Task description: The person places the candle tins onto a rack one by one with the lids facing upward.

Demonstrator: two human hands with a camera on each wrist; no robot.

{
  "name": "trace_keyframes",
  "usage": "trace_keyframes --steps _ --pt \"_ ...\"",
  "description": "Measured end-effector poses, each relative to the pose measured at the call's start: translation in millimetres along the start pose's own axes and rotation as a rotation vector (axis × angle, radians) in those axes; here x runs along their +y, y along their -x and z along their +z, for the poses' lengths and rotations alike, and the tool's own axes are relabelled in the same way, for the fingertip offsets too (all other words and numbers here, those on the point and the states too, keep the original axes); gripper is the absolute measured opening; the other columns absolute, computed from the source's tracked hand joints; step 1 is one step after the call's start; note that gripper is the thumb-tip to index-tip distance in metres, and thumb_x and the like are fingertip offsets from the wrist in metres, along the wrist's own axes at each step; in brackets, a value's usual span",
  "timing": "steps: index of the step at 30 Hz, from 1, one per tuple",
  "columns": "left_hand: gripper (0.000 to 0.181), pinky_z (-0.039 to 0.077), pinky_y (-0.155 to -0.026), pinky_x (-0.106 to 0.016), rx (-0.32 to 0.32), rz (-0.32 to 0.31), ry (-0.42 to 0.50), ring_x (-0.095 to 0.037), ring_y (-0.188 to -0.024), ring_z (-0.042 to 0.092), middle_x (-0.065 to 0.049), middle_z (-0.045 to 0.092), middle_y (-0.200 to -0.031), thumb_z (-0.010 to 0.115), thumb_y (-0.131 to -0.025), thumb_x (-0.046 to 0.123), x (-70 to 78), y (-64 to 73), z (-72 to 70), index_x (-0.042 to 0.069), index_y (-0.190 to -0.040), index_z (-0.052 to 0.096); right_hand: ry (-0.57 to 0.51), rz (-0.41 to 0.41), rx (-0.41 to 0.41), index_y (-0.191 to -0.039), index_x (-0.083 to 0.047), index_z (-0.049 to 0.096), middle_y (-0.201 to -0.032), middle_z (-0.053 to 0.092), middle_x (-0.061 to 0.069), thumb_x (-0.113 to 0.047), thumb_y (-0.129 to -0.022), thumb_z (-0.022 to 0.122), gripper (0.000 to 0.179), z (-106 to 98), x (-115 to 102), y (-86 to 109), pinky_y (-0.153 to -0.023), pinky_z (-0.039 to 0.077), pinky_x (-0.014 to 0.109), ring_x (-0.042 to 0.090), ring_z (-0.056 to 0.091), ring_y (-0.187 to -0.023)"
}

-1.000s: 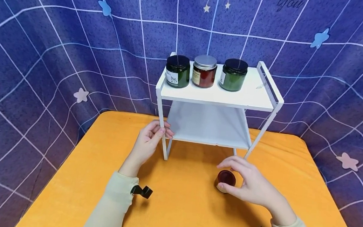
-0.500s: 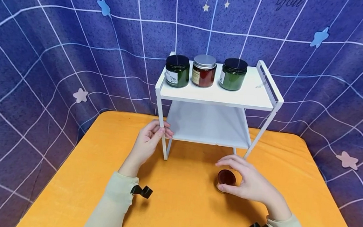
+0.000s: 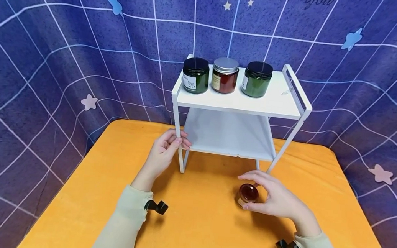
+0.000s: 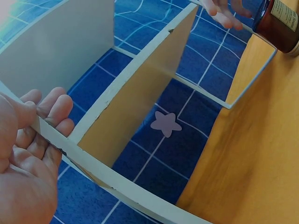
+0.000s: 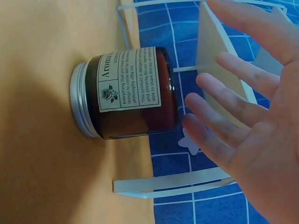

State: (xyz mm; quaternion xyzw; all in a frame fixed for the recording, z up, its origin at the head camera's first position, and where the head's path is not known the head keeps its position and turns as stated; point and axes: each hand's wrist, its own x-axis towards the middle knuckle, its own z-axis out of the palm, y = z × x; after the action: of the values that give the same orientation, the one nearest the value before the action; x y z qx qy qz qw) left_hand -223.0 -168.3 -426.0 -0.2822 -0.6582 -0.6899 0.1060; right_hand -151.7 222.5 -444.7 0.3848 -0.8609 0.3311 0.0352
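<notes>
An amber glass jar [image 3: 247, 193] stands upside down on the orange cloth; its silver lid [image 5: 79, 100] is against the cloth and a cream printed label [image 5: 128, 80] faces the right wrist camera. My right hand [image 3: 278, 195] arches around the jar's upturned base, thumb on the near side. Its fingers are spread in the right wrist view, with their tips close to the glass; whether the thumb touches it I cannot tell. My left hand [image 3: 162, 152] grips the front left leg [image 3: 177, 118] of a white two-tier shelf [image 3: 234, 103], thumb on one side and fingers behind.
On the top tier stand a green jar [image 3: 195, 77] with a black lid, an amber jar [image 3: 225, 79] with a silver lid, and another green jar [image 3: 256, 82]. A lower tier [image 3: 230, 137] hangs beneath. Behind is a blue patterned curtain [image 3: 149, 40].
The right thumb has drawn slightly back toward the jar's edge, showing more of its base. My left hand keeps its grip on the shelf leg. The head view has shifted slightly.
</notes>
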Motion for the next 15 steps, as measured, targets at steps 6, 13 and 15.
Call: trace_keyframes --steps 6,13,15 --pt "0.021 0.063 -0.097 -0.034 0.000 0.002 0.001 -0.018 -0.093 0.077 -0.027 0.075 -0.105 0.049 -0.115 0.000 -0.2 0.4 -0.4 -0.013 -0.126 0.061 -0.023 -0.006 -0.022 -0.148 -0.026 0.063 -0.144 0.067 -0.004 -0.035 -0.086 0.097 0.072 2.0 5.8 0.4 -0.096 0.060 0.039 0.014 0.063 -0.124" --pt "0.020 0.063 -0.096 -0.034 0.004 0.002 -0.004 -0.018 -0.093 0.077 -0.020 0.077 -0.105 0.049 -0.115 0.000 -1.9 0.3 -1.0 -0.012 -0.126 0.061 -0.028 0.008 -0.014 -0.146 -0.026 0.065 -0.143 0.066 -0.010 -0.031 -0.084 0.098 0.071 2.4 7.9 0.3 -0.094 0.061 0.039 0.013 0.064 -0.122" --pt "0.020 0.063 -0.096 -0.034 0.005 0.003 -0.007 -0.018 -0.093 0.077 -0.023 0.076 -0.105 0.049 -0.115 -0.001 -2.5 0.3 -1.0 -0.012 -0.126 0.061 -0.030 0.009 -0.012 -0.145 -0.025 0.066 -0.141 0.066 -0.010 -0.029 -0.084 0.098 0.069 2.4 8.2 0.6 -0.094 0.061 0.040 0.012 0.064 -0.121"
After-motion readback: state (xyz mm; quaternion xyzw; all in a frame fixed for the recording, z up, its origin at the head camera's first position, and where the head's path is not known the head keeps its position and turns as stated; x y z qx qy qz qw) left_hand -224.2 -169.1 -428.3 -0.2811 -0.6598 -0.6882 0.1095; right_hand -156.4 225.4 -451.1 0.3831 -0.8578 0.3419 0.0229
